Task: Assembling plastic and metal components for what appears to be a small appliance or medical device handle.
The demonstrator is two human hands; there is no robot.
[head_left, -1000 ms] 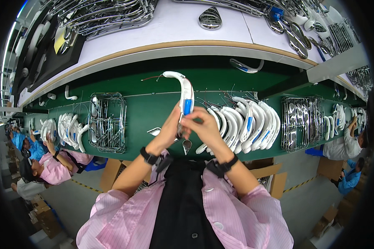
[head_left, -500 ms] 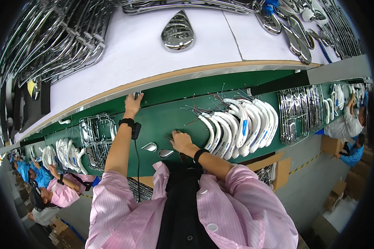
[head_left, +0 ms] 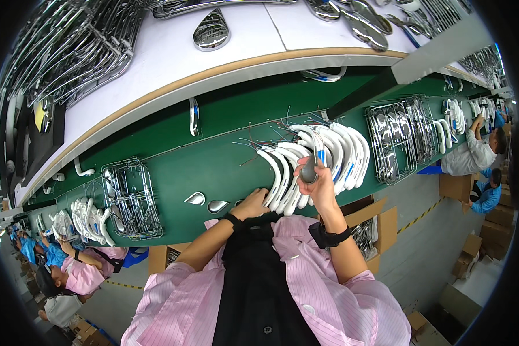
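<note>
My right hand (head_left: pixel 324 184) is raised over the right part of the green bench, fingers closed round a silvery drop-shaped piece (head_left: pixel 309 172). It lies against the lower end of a curved white-and-chrome arm with a blue strip; whether they are joined I cannot tell. Low on the bench, my left hand (head_left: pixel 252 204) is curled beside the nearest of several curved white tubes (head_left: pixel 277 183) with thin wires at their tops. What its fingers hold, if anything, is hidden. Chrome drop-shaped pieces (head_left: pixel 195 198) lie left of it, one partly covered by the hand.
A white shelf (head_left: pixel 155 63) with chrome parts crosses above the bench. Under it stands a slim chrome piece (head_left: pixel 194 116). Wire racks of chrome parts (head_left: pixel 134 199) flank the work area. A cardboard box (head_left: pixel 380 236) sits below the bench edge. Co-workers (head_left: pixel 78 265) work farther along both sides.
My left hand has come back from under the shelf to the bench beside the tubes. My right hand has moved right and up and taken hold of the drop-shaped piece. The view has shifted right.
</note>
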